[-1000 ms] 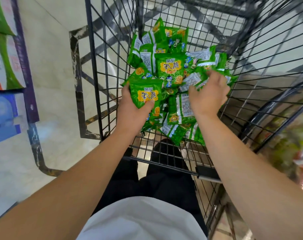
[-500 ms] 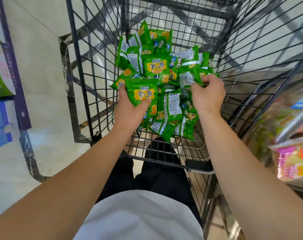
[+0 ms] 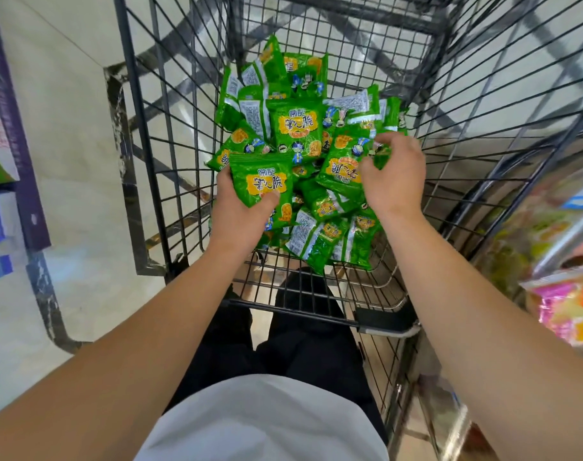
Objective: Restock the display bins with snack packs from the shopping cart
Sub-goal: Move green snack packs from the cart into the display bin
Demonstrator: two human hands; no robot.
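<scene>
A shop. A wire shopping cart (image 3: 157, 134) holds green snack packs (image 3: 295, 128). Packaged goods (image 3: 573, 307) fill a display at the right edge.

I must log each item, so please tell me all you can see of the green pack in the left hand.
The green pack is a glossy, plastic-looking pouch with a yellow label and crimped top edge. It faces the camera, upright, above the pile in the cart. The left hand holds it, thumb on its front.
</scene>
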